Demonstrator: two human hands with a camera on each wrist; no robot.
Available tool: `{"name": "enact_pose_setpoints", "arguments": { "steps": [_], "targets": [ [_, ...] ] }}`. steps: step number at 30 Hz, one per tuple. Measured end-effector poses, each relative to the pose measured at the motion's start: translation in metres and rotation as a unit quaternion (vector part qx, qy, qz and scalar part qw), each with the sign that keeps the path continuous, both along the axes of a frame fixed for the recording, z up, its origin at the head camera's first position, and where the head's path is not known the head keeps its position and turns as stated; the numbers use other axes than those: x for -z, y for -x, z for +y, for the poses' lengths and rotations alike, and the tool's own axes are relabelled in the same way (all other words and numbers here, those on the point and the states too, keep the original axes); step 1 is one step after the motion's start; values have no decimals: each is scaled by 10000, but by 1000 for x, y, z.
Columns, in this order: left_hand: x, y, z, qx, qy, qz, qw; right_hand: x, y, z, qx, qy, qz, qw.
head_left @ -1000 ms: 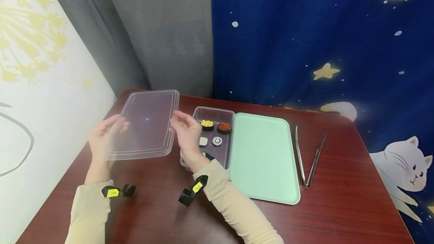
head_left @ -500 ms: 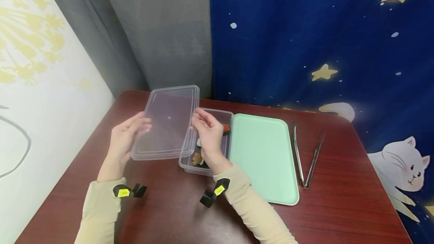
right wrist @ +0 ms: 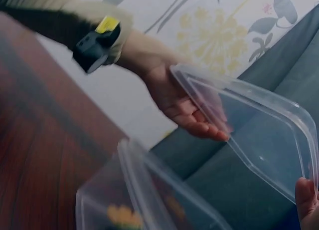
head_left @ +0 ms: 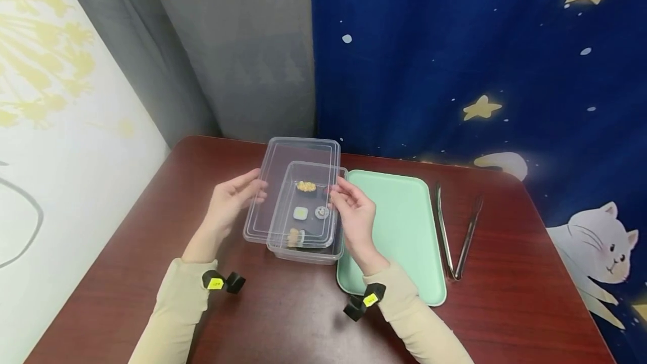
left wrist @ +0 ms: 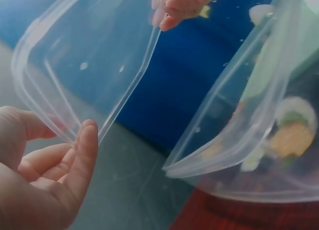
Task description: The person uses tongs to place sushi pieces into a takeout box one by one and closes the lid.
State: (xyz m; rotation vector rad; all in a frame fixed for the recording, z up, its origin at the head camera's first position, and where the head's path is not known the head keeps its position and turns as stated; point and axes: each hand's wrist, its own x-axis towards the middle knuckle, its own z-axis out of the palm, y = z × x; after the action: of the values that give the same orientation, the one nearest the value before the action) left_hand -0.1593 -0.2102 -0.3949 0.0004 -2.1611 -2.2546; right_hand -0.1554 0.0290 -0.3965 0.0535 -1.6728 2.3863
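Observation:
A clear plastic lid (head_left: pixel 283 153) hangs above a clear food box (head_left: pixel 303 257), overlapping much of it in the head view. My left hand (head_left: pixel 227 204) pinches the lid's left edge between thumb and fingers, as the left wrist view shows. On the opposite edge, my right hand (head_left: pixel 356 215) pinches the lid. Both wrist views show a gap between lid and box. Through the lid I see several sushi pieces: a corn-topped one (head_left: pixel 306 186), a pale square roll (head_left: pixel 300 213), a round roll (head_left: pixel 322 213) and a brown-topped piece (head_left: pixel 294 237). My right fingers partly cover a red-topped one.
Right of the box lies a mint-green tray (head_left: pixel 394 229), its left side close against the box. Metal tongs (head_left: pixel 460 263) rest spread on the table beyond it. The brown table (head_left: pixel 283 313) meets a patterned wall at left and curtains behind.
Both hands have carried the lid rightward, from left of the box to over it. The lid now looks lower and flatter. Box, tray and tongs have stayed put.

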Motion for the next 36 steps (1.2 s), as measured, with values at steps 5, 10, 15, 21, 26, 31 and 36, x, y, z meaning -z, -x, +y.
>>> {"name": "enact_pose_setpoints", "arguments": {
  "steps": [5, 10, 15, 21, 26, 31, 36],
  "targets": [
    [7, 4, 10, 149, 697, -134, 9974, 14, -1, 15, 147, -360, 32, 9992],
    [14, 8, 21, 335, 1542, 196, 9873, 21, -3, 25, 245, -919, -103, 9954],
    [21, 11, 31, 163, 2743, 633, 9594, 16, -8, 31, 206, -1616, 39, 9866],
    [29, 16, 36, -132, 3373, 930, 9367, 37, 3, 36, 323, -2467, 198, 9684],
    [35, 19, 36, -215, 3448, 857, 9345, 53, 15, 38, 557, -3325, 637, 9393],
    [38, 20, 33, -181, 3445, 619, 9366, 55, 22, 40, 454, -4149, 806, 9051],
    [35, 24, 31, 171, 3421, 353, 9388, 51, 24, 41, 142, -4539, 355, 8902]
  ]
}}
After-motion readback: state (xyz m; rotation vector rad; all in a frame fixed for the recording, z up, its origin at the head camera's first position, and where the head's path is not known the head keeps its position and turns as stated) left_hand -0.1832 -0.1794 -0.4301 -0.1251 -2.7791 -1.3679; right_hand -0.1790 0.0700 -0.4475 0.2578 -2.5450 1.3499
